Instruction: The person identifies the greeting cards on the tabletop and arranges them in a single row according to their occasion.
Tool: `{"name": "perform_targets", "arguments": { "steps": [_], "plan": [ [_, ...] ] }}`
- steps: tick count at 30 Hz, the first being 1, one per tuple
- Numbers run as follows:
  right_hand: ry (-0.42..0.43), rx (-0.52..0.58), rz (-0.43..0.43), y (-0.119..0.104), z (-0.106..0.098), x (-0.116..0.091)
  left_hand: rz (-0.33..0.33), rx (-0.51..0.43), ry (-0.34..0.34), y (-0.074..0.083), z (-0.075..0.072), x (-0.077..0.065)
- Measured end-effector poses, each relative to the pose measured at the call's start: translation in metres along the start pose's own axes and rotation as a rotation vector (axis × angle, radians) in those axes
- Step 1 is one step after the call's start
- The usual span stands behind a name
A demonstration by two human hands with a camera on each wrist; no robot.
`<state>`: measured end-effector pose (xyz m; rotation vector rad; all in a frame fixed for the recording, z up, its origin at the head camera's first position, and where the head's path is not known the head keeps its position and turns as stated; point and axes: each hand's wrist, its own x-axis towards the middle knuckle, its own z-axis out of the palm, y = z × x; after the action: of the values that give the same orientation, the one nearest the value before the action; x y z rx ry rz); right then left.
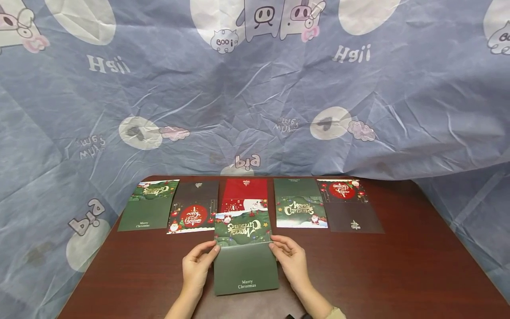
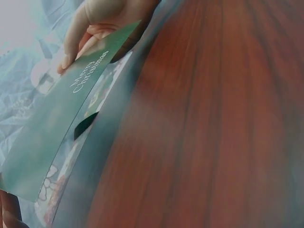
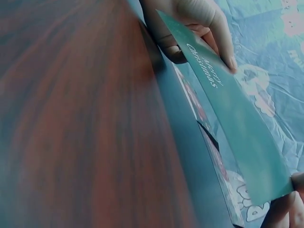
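Note:
An unfolded Christmas card [image 1: 246, 268] is held up over the near middle of the table. Its upper half has gold lettering that reads upside down; its plain green lower half reads "Merry Christmas" upright. At the crease on its left edge, my left hand [image 1: 196, 268] pinches it between thumb and fingers. My right hand [image 1: 292, 263] grips the opposite edge at the same height. Both wrist views show the card's green face [image 2: 52, 114] [image 3: 242, 133] tilted above the wood, with a hand at each end. Behind it, a red card [image 1: 245, 190] is partly covered in the head view.
Along the table's far side lie more unfolded cards: a green one [image 1: 145, 212] and a dark one [image 1: 195, 190] at left, another green one [image 1: 300, 188] and a dark one [image 1: 354, 217] at right. A blue printed cloth [image 1: 255, 97] hangs behind the brown table [image 1: 418, 266].

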<state>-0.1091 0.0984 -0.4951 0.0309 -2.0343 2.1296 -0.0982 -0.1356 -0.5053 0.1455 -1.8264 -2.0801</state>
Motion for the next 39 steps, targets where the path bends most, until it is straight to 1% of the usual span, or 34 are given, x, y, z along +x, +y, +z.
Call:
{"name": "perform_targets", "arguments": {
  "steps": [13, 20, 26, 30, 32, 37, 39],
  "plan": [
    [0.069, -0.032, 0.009, 0.000, -0.023, 0.007, 0.033, -0.017, -0.064, -0.005, 0.026, 0.000],
    [0.068, -0.049, 0.003, -0.001, -0.037, 0.010, 0.039, -0.037, -0.091, -0.008, 0.037, -0.001],
    [0.074, -0.055, -0.010, -0.002, -0.050, 0.012, 0.036, -0.075, -0.134, -0.010, 0.048, -0.003],
    [0.074, -0.063, -0.003, 0.000, -0.059, 0.014, 0.034, -0.080, -0.154, -0.011, 0.055, -0.004],
    [0.074, -0.074, 0.003, 0.001, -0.064, 0.015, 0.024, -0.079, -0.165, -0.008, 0.059, -0.005],
    [0.080, -0.110, 0.002, 0.002, -0.078, 0.018, 0.012, -0.076, -0.208, 0.010, 0.071, -0.011],
    [0.080, -0.119, -0.002, 0.001, -0.083, 0.019, 0.019, -0.076, -0.226, 0.015, 0.075, -0.013]
  ]
}}
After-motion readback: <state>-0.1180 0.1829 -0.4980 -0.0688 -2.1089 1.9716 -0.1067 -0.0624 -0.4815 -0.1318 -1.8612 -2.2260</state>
